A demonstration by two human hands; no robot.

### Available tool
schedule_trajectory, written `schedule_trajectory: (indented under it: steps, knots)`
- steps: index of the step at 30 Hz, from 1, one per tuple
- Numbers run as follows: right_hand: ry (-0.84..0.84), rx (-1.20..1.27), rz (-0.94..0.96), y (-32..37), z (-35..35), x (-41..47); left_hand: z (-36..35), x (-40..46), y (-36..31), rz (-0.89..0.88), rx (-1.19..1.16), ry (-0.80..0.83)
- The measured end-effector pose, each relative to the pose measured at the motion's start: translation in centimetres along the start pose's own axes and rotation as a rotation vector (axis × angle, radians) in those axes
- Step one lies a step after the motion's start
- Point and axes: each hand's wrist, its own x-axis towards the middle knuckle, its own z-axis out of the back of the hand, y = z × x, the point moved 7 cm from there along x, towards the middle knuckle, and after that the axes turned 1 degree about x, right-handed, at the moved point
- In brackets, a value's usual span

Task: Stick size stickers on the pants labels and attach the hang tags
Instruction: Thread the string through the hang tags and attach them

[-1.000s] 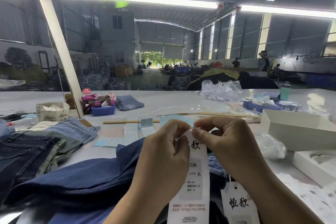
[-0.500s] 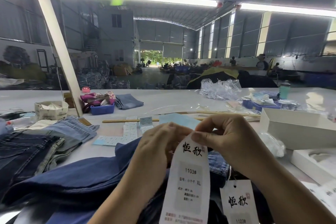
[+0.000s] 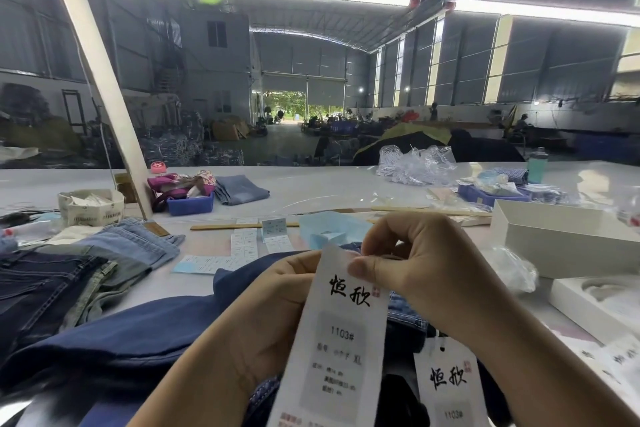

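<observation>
A long white hang tag [image 3: 337, 340] with black characters and "1103#" printed on it hangs upright close to the camera. My right hand [image 3: 412, 263] pinches its top edge between thumb and fingers. My left hand [image 3: 273, 305] holds the tag from behind at its left side. Dark blue pants [image 3: 131, 333] lie spread under both hands. A second white hang tag [image 3: 448, 381] lies on the pants to the lower right. Sheets of small size stickers [image 3: 244, 244] lie on the table beyond the pants.
Folded jeans [image 3: 52, 284] are stacked at the left. An open white box [image 3: 568, 236] and its lid [image 3: 595, 302] stand at the right. A blue bin [image 3: 190, 204], a tape roll [image 3: 91, 206], a wooden stick [image 3: 242, 226] and crumpled plastic [image 3: 415, 163] lie farther back.
The hang tag has swung toward the camera and now shows its full printed face. Both hands stayed at its top, and the right thumb now lies over the tag's upper front.
</observation>
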Motion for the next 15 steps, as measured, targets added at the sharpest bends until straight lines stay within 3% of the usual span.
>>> schedule_trajectory:
  steps: [10, 15]
  knots:
    - [0.005, -0.106, 0.062, 0.2, -0.5, -0.1, 0.0, 0.0, -1.1, -0.108, 0.179, -0.089]
    - [-0.015, -0.131, 0.064, 0.2, -0.5, -0.1, 0.2, -0.7, -1.4, -0.303, 0.331, -0.240]
